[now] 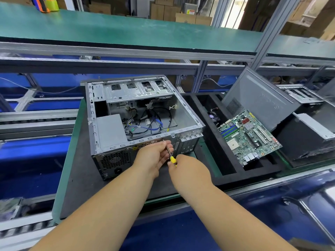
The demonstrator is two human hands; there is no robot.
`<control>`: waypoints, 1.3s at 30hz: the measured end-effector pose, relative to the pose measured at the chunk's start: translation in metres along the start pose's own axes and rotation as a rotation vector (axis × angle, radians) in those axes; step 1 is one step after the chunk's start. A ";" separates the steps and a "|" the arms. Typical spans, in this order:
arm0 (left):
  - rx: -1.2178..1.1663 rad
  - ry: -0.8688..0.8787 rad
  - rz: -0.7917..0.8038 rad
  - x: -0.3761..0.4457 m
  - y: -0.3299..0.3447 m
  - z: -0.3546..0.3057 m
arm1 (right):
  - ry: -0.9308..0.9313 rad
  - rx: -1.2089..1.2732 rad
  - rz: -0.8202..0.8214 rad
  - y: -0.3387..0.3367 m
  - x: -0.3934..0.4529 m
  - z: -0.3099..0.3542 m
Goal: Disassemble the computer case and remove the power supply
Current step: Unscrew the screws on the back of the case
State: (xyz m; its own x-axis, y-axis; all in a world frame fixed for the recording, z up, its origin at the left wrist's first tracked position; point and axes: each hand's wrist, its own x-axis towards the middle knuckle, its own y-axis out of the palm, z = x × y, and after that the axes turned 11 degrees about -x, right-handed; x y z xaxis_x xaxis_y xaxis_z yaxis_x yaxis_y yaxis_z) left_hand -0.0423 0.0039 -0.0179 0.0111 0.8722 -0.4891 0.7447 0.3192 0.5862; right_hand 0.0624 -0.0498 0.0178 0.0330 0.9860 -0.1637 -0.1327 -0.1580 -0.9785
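Bench (76, 178): motherboard (249, 137) beside open case (145, 113)

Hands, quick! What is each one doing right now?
Left hand: fingers curled around the screwdriver shaft, steadying it at the back of the case.
Right hand: gripping the screwdriver's yellow handle.

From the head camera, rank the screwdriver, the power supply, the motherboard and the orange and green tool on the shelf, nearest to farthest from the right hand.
1. Screwdriver: held in the right hand at the case's rear panel.
2. Power supply: grey box inside the case, up and left of the hand.
3. Motherboard: in the black foam tray to the right.
4. Orange and green tool: on the top shelf, far left.
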 end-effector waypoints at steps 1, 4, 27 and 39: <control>0.028 -0.005 -0.005 -0.001 0.001 0.000 | -0.009 -0.060 -0.028 0.000 0.001 0.003; 0.125 -0.005 -0.032 -0.002 0.002 0.001 | -0.029 -0.168 -0.067 0.003 0.002 0.008; 0.047 0.020 0.005 -0.004 0.004 -0.001 | 0.131 0.872 0.279 0.001 0.002 -0.014; 0.158 0.011 -0.059 -0.007 0.003 -0.002 | -0.084 -0.104 -0.149 0.006 0.002 0.008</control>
State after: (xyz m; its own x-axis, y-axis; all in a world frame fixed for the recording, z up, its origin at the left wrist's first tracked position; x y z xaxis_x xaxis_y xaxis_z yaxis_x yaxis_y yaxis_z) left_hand -0.0418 -0.0004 -0.0113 -0.0422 0.8581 -0.5117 0.8395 0.3082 0.4475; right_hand 0.0540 -0.0485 0.0124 -0.0389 0.9992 -0.0094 -0.0290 -0.0105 -0.9995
